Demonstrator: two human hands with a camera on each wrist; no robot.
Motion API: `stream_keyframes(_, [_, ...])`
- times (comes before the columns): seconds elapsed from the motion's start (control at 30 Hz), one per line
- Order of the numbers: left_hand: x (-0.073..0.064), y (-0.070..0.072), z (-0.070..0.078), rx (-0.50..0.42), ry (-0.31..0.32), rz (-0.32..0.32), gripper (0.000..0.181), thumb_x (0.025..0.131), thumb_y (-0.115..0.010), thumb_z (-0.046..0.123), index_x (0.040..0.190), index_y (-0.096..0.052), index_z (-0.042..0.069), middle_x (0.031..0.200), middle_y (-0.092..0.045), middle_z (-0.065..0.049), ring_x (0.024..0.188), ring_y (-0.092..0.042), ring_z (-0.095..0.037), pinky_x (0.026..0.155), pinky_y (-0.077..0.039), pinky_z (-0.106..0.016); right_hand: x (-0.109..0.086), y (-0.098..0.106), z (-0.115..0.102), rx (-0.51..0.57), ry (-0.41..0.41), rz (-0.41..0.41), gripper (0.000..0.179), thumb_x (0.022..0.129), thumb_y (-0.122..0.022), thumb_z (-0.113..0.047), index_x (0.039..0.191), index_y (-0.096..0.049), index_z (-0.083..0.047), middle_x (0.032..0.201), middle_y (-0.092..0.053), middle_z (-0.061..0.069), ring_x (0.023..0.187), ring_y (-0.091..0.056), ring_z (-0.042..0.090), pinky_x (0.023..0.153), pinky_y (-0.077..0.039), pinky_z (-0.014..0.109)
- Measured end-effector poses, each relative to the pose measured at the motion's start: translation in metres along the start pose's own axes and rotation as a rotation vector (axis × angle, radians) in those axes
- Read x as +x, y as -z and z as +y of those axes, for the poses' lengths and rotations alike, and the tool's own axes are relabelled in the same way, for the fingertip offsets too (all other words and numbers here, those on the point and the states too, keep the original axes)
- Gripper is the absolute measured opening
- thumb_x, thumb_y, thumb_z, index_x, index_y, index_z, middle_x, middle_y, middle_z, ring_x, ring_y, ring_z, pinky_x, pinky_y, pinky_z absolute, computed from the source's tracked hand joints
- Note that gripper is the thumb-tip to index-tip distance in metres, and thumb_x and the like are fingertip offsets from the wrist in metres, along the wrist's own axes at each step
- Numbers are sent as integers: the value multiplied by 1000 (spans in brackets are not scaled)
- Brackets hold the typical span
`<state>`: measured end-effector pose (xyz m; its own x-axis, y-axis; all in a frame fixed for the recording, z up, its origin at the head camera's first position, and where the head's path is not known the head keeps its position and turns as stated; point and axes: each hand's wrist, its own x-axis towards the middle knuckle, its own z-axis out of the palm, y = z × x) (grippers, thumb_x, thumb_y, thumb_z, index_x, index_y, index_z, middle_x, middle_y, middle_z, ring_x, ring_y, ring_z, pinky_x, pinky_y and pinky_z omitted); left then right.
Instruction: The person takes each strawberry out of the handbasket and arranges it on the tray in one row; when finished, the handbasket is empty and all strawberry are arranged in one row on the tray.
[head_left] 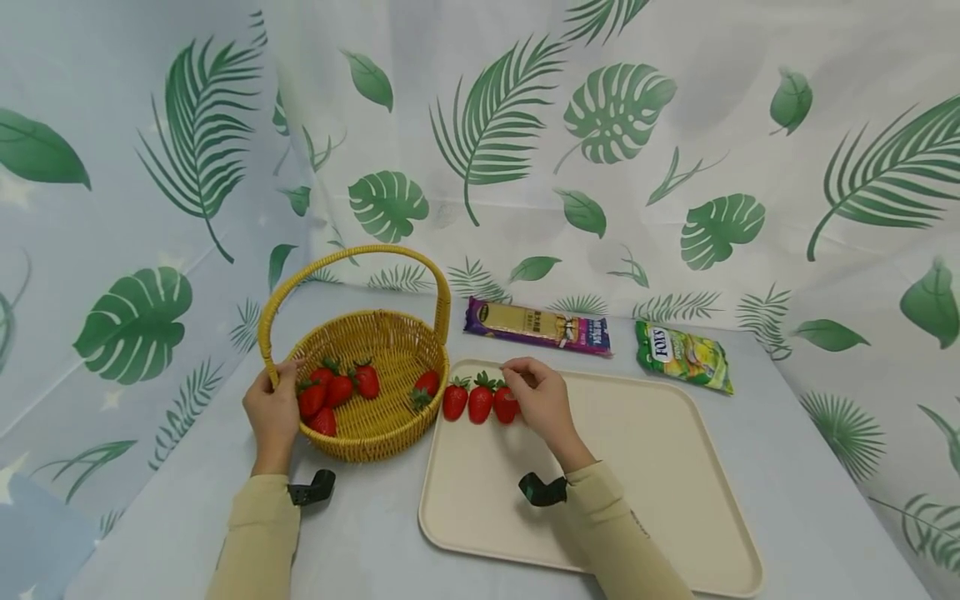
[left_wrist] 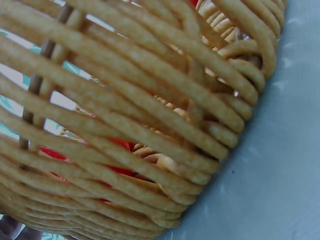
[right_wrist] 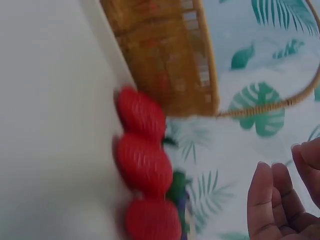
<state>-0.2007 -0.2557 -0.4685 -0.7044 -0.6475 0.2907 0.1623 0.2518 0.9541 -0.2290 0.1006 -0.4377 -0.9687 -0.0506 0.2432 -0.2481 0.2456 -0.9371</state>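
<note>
A yellow wicker basket (head_left: 367,447) with a tall hoop handle stands at the left. My left hand (head_left: 272,412) grips its left rim by the foot of the handle. Several strawberries (head_left: 339,390) lie inside, mostly on the left, with one strawberry (head_left: 427,383) at the right wall. On the beige tray (head_left: 487,500), three strawberries form a row along the far left edge. My right hand (head_left: 542,404) is beside the rightmost strawberry (head_left: 506,405), partly covering it. In the right wrist view, thumb and fingers are apart with nothing between them. Woven basket wall (left_wrist: 125,95) fills most of the left wrist view.
Behind the tray lies a long purple and gold food packet (head_left: 536,325). A green FOX'S candy bag (head_left: 682,356) lies to its right, past the tray's far edge. Leaf-patterned cloth (head_left: 510,192) hangs behind and at both sides of the pale table (head_left: 360,533).
</note>
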Motion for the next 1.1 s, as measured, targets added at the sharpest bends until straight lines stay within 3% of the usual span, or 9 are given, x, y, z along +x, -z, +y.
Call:
stream_keyframes(0.2, [0, 0, 0, 3, -8, 4, 36, 100, -56, 28, 105, -67, -6, 113, -69, -19, 97, -55, -1, 80, -38, -20, -9, -37, -24, 16, 83, -137, 17, 94, -65, -13, 104, -71, 0, 98, -70, 13, 73, -59, 14, 62, -49, 22])
stream_keyframes(0.33, [1, 0, 0, 1, -5, 10, 35, 100, -56, 27, 104, -67, -6, 113, -69, -20, 96, -55, -1, 80, -38, -20, -9, -64, -38, 2, 132, -260, 17, 95, -64, -12, 107, -70, -2, 99, -70, 10, 76, -60, 15, 66, -50, 24])
stream_keyframes(0.5, [0, 0, -1, 5, 15, 10, 35, 99, -57, 27, 105, -68, -5, 112, -69, -20, 93, -55, -4, 78, -37, -22, -9, -98, -47, -11, 208, -350, 15, 93, -65, -16, 105, -71, -9, 97, -71, 2, 85, -63, 13, 74, -50, 25])
stream_keyframes(0.67, [-1, 0, -2, 12, 17, 7, 35, 99, -56, 27, 105, -68, -5, 112, -69, -19, 93, -54, -7, 78, -36, -24, -4, -123, -47, -35, 139, -476, 18, 94, -66, -23, 108, -72, -15, 102, -70, -4, 86, -65, 13, 69, -51, 24])
stream_keyframes(0.87, [-1, -1, -2, 17, 10, 1, 37, 100, -56, 29, 103, -68, -5, 112, -70, -17, 95, -56, -2, 82, -39, -20, 6, -138, -49, -49, 63, -579, 27, 93, -66, -24, 115, -69, -9, 106, -68, -4, 86, -65, 8, 73, -53, 24])
stream_keyframes(1.1, [0, -1, -3, 3, 7, 14, 34, 99, -57, 26, 103, -68, -6, 112, -70, -19, 93, -56, -1, 81, -39, -20, 15, -152, -48, -175, 75, -639, 31, 91, -69, -26, 117, -69, -9, 110, -68, 0, 94, -62, 10, 80, -49, 23])
